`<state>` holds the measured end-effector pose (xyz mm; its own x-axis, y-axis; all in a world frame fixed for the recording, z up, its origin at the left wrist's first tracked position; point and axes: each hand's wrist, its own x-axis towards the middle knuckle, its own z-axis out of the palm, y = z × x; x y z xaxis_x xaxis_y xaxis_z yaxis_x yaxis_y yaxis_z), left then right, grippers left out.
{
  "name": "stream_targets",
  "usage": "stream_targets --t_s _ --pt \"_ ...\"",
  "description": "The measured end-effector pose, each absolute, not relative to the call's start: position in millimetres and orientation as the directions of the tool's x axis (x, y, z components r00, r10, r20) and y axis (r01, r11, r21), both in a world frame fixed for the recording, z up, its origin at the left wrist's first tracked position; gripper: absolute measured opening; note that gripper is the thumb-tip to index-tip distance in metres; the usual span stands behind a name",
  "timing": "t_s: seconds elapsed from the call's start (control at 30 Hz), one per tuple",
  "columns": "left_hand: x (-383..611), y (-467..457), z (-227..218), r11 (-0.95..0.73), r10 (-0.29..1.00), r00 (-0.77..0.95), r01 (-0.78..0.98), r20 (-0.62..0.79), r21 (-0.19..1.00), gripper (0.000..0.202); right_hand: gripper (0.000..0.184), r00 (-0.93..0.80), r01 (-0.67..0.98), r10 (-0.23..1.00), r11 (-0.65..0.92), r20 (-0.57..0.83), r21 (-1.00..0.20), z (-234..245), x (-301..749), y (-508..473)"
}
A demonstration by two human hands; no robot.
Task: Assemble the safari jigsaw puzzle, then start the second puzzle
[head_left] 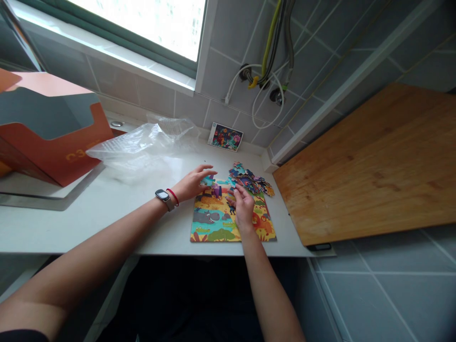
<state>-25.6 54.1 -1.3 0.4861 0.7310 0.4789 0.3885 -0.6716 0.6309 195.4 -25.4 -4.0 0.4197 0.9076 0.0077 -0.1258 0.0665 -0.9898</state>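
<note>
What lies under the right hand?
The puzzle is under the right hand, with a hippo showing to its left and a lion to its right. The patch beneath the palm is covered.

L-wrist watch (162, 194) w/ grey strap (170, 204), red bracelet (174, 195), blk sleeve (23, 336), drk clothing (199, 299)

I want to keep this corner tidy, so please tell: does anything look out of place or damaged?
Nothing looks spilled or clearly broken, and the puzzle lies flat. The white cable hangs in a loose, untidy loop from the wall, and crumpled clear plastic beside the orange box looks like discarded packaging.
</note>
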Motion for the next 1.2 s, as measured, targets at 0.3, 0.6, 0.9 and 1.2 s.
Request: stream_targets --t_s 0.3,0.6,0.9,1.2 --pt "-24 52 5 -0.634 0.765 0.458 0.409 0.454 0.656 0.021 0.05 0.306 -0.093 0.949 0.111 0.078 -0.989 1 194 -31" --pt "-27 58 2 -0.477 0.875 0.295 0.394 0.384 0.786 0.016 0.049 0.093 0.023 0.979 0.178 0.179 -0.984 13 190 -42" --pt "-21 55 14 -0.125 0.953 0.271 -0.066 0.138 0.99 0.049 0.046 0.032 0.084 0.974 0.219 0.223 -0.972 6 189 -41" --pt "-28 54 17 0.138 0.934 0.348 -0.145 -0.08 0.98 0.063 0.047 0.017 0.074 0.982 0.184 0.186 -0.98 4 190 -41"
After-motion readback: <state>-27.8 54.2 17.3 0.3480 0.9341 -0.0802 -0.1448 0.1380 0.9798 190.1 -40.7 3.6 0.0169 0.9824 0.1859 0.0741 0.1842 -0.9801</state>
